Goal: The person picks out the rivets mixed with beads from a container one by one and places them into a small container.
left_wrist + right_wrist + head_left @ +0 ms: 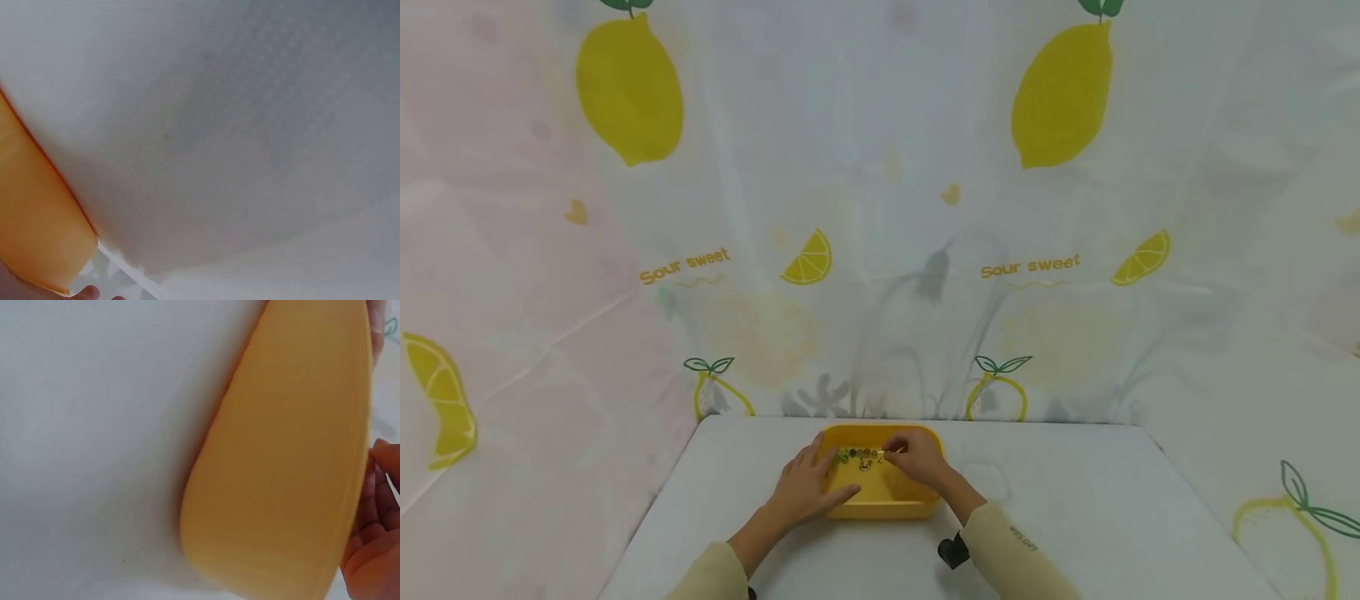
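A yellow plastic tray (880, 510) stands on the white table. Inside it, a row of small round beads (861, 453), green at the left and dark to amber at the right, runs between the hands. Just below the row lie a few small metallic-looking pieces (865, 465). My left hand (805, 487) rests over the tray's left side, thumb spread and fingertips by the green beads. At the row's right end my right hand (917, 457) pinches something thin and pale that seems to belong to the bead string. In the right wrist view the tray wall hides the beads.
Behind the table hangs a pale curtain (880, 333) printed with lemons, its lower edge at the table's back. A dark heart-shaped object (953, 552) is beside the right sleeve (1011, 550). White tabletop (1060, 483) stretches out to the right of the tray.
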Demonstrator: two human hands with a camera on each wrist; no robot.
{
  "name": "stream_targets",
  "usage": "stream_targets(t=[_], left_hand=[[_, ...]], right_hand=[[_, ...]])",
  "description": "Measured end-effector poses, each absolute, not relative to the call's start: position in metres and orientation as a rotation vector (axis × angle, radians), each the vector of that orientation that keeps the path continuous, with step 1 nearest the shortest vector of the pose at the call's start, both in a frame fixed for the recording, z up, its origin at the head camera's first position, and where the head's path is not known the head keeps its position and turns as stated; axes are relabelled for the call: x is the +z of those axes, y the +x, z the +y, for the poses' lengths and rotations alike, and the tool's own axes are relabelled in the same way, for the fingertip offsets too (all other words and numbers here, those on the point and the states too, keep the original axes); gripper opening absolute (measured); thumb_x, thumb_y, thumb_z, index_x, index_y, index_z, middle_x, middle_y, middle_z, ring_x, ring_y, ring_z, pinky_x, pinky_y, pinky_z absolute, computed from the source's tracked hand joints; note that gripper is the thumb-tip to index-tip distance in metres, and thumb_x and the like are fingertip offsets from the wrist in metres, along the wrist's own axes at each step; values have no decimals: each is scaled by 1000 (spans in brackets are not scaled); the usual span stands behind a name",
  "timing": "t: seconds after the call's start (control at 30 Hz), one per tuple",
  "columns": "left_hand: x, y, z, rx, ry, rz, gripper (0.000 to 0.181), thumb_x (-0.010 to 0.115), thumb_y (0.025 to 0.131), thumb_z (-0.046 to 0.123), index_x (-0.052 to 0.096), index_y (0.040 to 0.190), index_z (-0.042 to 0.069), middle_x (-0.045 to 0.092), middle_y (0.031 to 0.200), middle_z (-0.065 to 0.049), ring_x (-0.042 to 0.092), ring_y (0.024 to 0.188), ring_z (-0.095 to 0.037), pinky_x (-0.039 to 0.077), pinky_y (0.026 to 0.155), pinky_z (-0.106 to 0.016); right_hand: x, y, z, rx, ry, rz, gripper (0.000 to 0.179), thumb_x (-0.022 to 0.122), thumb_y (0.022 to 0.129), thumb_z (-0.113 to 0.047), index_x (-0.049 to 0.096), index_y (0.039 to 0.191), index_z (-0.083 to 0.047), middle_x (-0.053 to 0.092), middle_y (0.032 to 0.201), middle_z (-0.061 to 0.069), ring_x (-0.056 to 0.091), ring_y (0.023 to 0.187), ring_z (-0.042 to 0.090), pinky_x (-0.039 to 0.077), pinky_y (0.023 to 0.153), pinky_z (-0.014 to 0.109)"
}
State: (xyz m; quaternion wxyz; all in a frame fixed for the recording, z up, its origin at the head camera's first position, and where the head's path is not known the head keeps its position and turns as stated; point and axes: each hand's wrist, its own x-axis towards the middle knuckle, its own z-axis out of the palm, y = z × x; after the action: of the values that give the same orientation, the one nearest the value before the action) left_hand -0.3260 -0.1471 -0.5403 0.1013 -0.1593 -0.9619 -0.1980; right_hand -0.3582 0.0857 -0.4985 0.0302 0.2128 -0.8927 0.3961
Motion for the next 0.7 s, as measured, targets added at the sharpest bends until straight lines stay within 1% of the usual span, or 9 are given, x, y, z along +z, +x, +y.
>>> stream_targets(t=[0.2,0.4,0.5,0.7], left_hand=[[-540,-327,-149,-586,-481,-2847,87,44,76,76,43,138,15,21,152,-16,33,130,-41,30,99,-60],[-538,-327,-149,-588,-456,-2846,86,47,76,74,45,137,15,21,152,-15,34,130,-41,31,98,-60],[-539,-327,-149,-587,-448,-2861,86,46,76,75,44,138,16,20,152,-14,33,131,-40,30,99,-60],[-539,-326,-148,-581,-459,-2848,86,46,76,75,45,137,15,22,152,-14,34,130,-40,31,97,-61]], right_hand=[[-487,-355,81,1192,696,-2755,10,64,86,-15,71,91,-11,69,87,2,61,74,11,48,62,21],[-483,-355,79,1226,719,-2731,9,65,85,-13,71,90,-9,69,85,3,60,71,9,47,60,21],[-482,-355,78,1230,724,-2729,6,65,85,-13,71,88,-13,69,85,1,60,71,7,47,60,20],[-480,-352,75,1259,728,-2744,7,65,86,-15,71,90,-14,68,87,1,60,73,7,48,62,21]])
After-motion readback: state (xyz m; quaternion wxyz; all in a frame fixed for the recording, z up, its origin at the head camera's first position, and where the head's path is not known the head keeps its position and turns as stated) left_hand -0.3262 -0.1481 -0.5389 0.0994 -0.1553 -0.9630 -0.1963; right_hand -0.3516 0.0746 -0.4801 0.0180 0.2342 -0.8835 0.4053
